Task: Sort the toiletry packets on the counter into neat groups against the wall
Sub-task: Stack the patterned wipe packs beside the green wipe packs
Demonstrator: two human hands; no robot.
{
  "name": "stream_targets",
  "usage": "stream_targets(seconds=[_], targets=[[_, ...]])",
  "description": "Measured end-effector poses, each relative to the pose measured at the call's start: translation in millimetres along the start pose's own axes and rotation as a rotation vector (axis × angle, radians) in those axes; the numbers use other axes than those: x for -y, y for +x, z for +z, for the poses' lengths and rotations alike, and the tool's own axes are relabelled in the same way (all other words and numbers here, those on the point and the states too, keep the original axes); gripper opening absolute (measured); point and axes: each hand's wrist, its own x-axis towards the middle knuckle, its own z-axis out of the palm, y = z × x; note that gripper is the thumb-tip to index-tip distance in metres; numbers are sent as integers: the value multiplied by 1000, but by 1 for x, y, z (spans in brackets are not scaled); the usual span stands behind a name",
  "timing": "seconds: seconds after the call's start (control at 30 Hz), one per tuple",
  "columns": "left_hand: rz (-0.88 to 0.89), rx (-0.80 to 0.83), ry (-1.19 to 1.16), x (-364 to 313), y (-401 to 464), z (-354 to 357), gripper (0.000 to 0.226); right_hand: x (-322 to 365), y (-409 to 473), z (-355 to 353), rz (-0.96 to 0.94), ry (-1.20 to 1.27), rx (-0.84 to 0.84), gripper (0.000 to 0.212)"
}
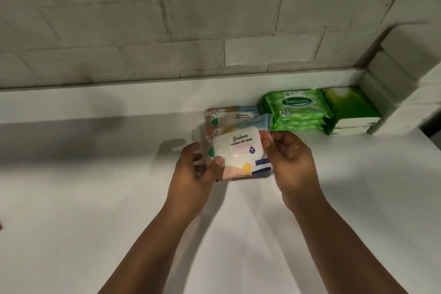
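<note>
A colourful wet wipes packet (pixel 238 153) with a white lid is held between both hands above the white counter (pixel 95 198). My left hand (pixel 193 174) grips its left side with the thumb on the lid. My right hand (pixel 291 164) holds its right edge. Just behind it lies a second packet of the same wet wipes (pixel 235 117). To the right, a stack of green Sanicare packets (pixel 296 110) sits by the wall, and beside it a stack of green and white tissue packs (pixel 350 110).
A grey brick wall (pixel 191 31) runs along the back of the counter. White wrapped packs (pixel 401 74) are stacked high in the right corner. The counter's right edge drops off near the far right.
</note>
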Motion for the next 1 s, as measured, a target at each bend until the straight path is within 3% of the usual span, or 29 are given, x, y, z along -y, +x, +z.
stream_targets(seconds=[0.13,0.23,0.37,0.47,0.6,0.67,0.8,1.0], targets=[[-147,-5,-244,-8,18,1,34,8,20,3,0,45,5,17],[-149,-29,-305,-11,41,2,34,6,39,7,2,5,-7,23],[-156,-68,-400,-11,66,4,30,3,59,10,-271,-449,-123,12],[-185,-112,-443,-10,78,9,28,-1,68,14,-507,-759,-120,7],[-196,-181,-412,-9,86,16,22,-23,68,17,-616,-1094,-84,36],[-178,-217,-358,-8,87,19,19,-29,62,18,-672,-1134,-69,33],[-70,-261,-137,-3,89,26,18,-43,61,23,-663,-1191,117,34],[-8,-267,14,-2,96,32,21,-49,66,23,-678,-1204,82,30]])
